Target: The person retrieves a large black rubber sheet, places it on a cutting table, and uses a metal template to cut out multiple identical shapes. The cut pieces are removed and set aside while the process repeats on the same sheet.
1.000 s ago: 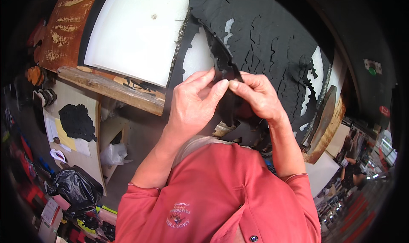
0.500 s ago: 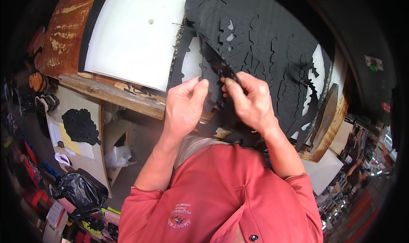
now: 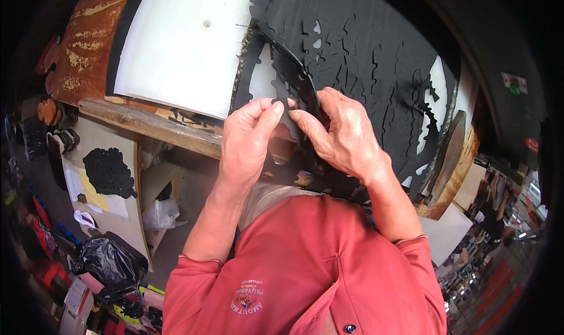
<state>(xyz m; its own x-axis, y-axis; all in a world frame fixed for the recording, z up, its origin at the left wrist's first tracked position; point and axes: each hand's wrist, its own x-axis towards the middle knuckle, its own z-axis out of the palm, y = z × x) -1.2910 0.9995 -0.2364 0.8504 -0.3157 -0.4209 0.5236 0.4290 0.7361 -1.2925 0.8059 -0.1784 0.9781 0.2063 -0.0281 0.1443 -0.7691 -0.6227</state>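
Observation:
A black sheet [image 3: 364,47], cut through with wavy, toothed lines, covers the right part of the work table. Its near edge is lifted toward me as a folded strip [image 3: 294,70]. With thumb and fingers pinched, my left hand [image 3: 249,135] holds a narrow notched black piece at this edge. My right hand [image 3: 346,132] is closed on the raised black material just to the right, its thumb pointing at the left fingertips. The two hands almost touch. The fingers behind the material are partly hidden.
A white board [image 3: 182,47] lies left of the sheet, behind a worn wooden rail [image 3: 150,129]. On a lower side table rests a stack of black cut pieces [image 3: 108,172]. A black plastic bag [image 3: 111,261] stands below it. A wooden block [image 3: 445,158] borders the right side.
My right hand has turned and its thumb has moved left toward the left fingertips. The left hand has shifted slightly left and up, and the raised strip bends more.

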